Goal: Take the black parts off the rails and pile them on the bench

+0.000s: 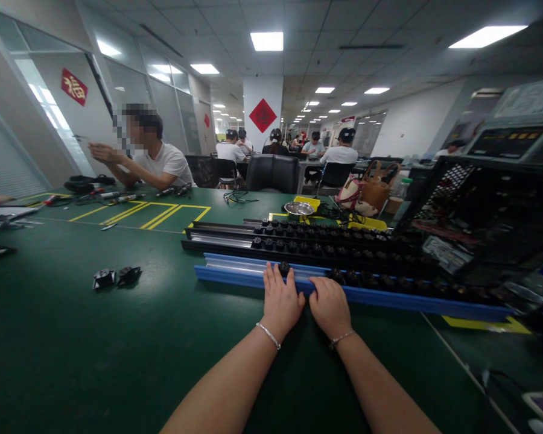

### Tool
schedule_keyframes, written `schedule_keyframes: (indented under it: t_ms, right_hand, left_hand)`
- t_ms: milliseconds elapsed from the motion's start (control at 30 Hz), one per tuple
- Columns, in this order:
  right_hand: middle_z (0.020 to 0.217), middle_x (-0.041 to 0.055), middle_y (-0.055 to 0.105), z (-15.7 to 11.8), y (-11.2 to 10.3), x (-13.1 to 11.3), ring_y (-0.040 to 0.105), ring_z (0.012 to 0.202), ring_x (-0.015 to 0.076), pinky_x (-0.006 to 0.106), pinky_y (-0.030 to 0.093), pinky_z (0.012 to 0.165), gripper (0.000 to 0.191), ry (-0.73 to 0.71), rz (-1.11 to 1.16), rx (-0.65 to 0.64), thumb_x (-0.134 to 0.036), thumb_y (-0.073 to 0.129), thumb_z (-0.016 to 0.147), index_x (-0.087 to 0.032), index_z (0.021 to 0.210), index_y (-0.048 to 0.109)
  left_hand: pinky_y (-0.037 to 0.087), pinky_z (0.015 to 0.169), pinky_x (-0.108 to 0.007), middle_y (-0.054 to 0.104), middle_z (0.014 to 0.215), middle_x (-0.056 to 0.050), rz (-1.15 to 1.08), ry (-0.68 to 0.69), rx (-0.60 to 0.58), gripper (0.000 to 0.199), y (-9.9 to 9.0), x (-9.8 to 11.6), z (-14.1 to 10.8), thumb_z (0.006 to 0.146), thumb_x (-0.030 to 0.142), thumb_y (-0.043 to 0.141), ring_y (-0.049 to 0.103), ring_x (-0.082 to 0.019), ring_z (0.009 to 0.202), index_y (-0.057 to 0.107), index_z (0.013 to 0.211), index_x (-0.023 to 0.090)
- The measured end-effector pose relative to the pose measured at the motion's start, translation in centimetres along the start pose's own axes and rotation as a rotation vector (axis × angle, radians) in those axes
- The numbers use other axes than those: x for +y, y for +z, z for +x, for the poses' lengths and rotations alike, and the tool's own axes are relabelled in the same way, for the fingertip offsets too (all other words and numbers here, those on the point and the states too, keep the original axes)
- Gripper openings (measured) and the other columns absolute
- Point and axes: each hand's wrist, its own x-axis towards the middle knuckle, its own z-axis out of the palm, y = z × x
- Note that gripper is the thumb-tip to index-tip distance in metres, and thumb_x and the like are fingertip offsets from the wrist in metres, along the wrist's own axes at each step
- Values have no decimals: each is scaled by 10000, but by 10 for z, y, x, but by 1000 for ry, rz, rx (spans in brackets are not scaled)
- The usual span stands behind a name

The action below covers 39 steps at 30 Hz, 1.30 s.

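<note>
A long blue rail (239, 276) lies across the green table in front of me. My left hand (281, 301) reaches over its front edge, fingers around a small black part (284, 267) in the channel. The exact contact is partly hidden by the fingers. Just to the right, my right hand (330, 304) has its fingers curled over the rail's front wall; what lies under its fingertips is hidden. A row of similar black parts (353, 277) fills the channel to the right of my hands. The channel's left end shows bare metal.
Behind the blue rail lie black rails (217, 242) with rows of black parts. Two loose black parts (104, 278) sit at left. A metal bowl (299, 208) stands at the back, an open black case (475, 217) at right. A person (163, 163) sits across the table.
</note>
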Motion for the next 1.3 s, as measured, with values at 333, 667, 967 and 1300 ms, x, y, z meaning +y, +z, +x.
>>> schedule_keyframes:
  t_ms: [333, 667, 967, 1300]
  right_hand:
    - [976, 96, 652, 0, 1, 2, 562, 935, 209, 368, 414, 911, 301, -15, 7, 23, -103, 417, 781, -149, 992, 627]
    - [967, 88, 652, 1, 0, 2, 566, 913, 206, 360, 415, 903, 290, -14, 11, 24, -98, 421, 785, -145, 990, 621]
    - [970, 93, 656, 1, -1, 1, 559, 932, 205, 358, 413, 915, 299, 0, 19, -15, -86, 426, 782, -127, 1000, 626]
    - [983, 97, 657, 1, -1, 1, 560, 937, 207, 356, 411, 915, 297, 7, 21, -13, -90, 434, 780, -124, 1001, 630]
  left_hand:
    - [236, 1054, -578, 407, 1390, -233, 31, -16, -12, 638, -4, -4, 1, 768, 431, 574, 207, -397, 1361, 456, 1324, 141]
    - [253, 1048, -576, 403, 1387, -238, 12, -28, 13, 643, -2, -9, 1, 771, 443, 564, 188, -404, 1366, 454, 1321, 129]
    - [262, 1052, -558, 414, 1375, -246, 3, -35, 35, 623, -3, -11, 1, 775, 433, 567, 192, -403, 1366, 474, 1305, 119]
    - [256, 1072, -515, 445, 1357, -231, -3, -58, 31, 579, -8, -11, 3, 779, 399, 567, 240, -387, 1355, 509, 1290, 133]
